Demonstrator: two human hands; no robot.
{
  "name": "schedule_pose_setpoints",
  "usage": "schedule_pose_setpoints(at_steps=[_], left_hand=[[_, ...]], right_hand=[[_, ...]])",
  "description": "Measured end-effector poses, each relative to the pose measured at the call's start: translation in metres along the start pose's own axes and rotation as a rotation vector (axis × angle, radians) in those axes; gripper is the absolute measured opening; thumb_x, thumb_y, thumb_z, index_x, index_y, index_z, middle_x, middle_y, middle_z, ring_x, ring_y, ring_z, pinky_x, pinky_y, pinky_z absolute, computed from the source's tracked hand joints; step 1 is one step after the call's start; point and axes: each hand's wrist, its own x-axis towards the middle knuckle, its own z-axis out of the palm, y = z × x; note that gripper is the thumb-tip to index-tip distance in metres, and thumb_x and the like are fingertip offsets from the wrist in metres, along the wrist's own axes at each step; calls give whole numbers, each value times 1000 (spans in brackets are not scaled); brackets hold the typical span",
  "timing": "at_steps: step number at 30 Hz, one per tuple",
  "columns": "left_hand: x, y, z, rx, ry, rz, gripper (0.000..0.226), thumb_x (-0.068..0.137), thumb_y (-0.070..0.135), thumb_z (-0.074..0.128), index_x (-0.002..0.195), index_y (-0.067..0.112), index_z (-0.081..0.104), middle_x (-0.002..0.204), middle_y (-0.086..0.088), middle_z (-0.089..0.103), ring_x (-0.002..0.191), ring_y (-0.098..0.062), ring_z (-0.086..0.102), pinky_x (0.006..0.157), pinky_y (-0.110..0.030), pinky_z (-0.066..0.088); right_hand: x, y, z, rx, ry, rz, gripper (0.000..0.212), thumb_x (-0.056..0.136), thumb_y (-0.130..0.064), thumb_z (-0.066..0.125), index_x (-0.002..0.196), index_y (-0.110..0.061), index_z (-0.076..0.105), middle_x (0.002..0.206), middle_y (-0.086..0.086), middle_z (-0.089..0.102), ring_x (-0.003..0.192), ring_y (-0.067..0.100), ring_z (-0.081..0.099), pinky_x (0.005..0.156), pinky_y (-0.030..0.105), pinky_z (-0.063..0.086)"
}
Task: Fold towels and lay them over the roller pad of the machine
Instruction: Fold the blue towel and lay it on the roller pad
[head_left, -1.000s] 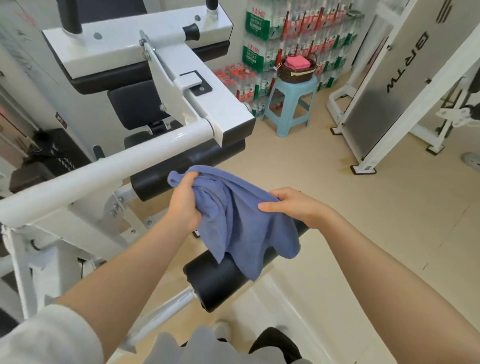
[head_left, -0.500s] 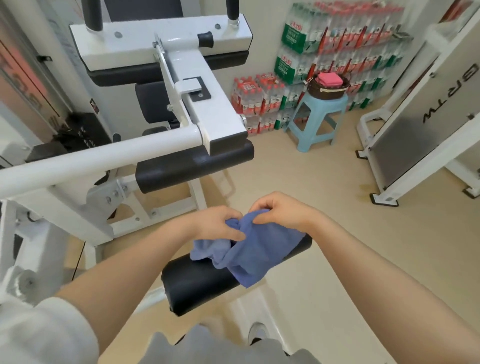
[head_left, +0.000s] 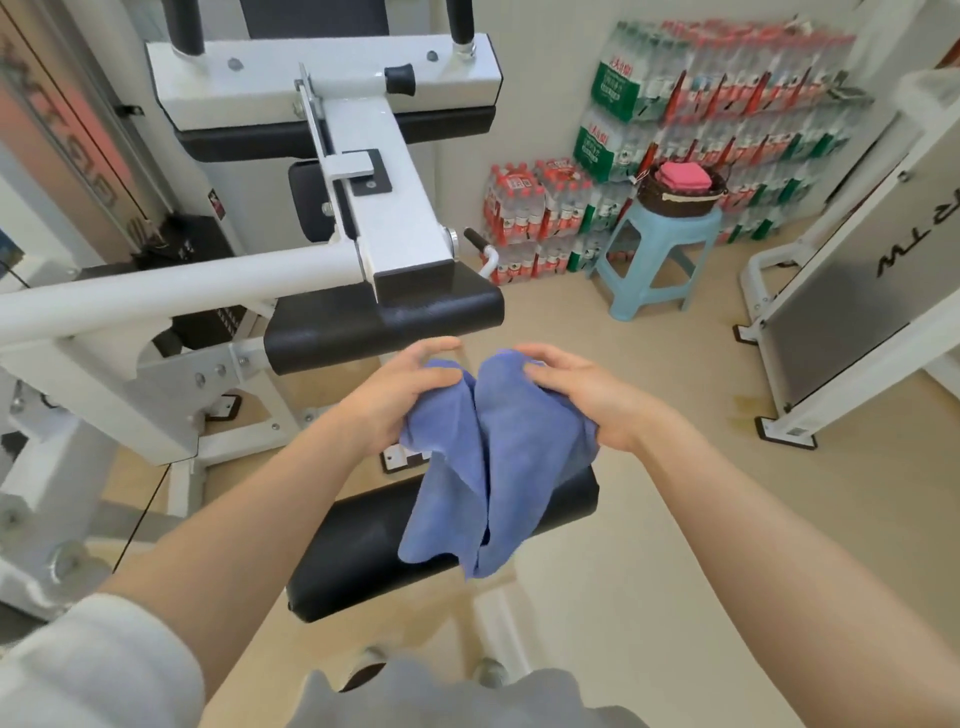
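Hands meet at the centre of the frame over a blue towel (head_left: 488, 457). The left hand (head_left: 395, 400) grips the towel's upper left part with curled fingers, and the right hand (head_left: 582, 395) grips its upper right part the same way. The cloth bunches between them and hangs down in loose folds over the black roller pad (head_left: 363, 551) at lower centre. A second black pad (head_left: 379, 327) sits above it on the white machine frame (head_left: 156, 291). At upper right, a blue stool (head_left: 660, 244) carries a dark basket (head_left: 680, 195).
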Motion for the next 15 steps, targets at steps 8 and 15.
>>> schedule_pose_setpoints(at_steps=[8,15], left_hand=[[-12,10,37,586,-84,84,36,78,27,62,112,34,56,122,6,56,112,-15,55,98,-40,46],[-21,0,34,839,45,101,29,86,25,63,114,23,56,104,6,62,94,-19,59,85,-35,50]], right_hand=[[6,9,-5,-217,-252,26,33,82,-15,61,111,-30,62,114,8,68,107,24,63,98,36,47],[3,14,-16,-84,-233,-24,21,91,-11,53,73,-17,62,70,-1,66,64,11,62,62,24,47]])
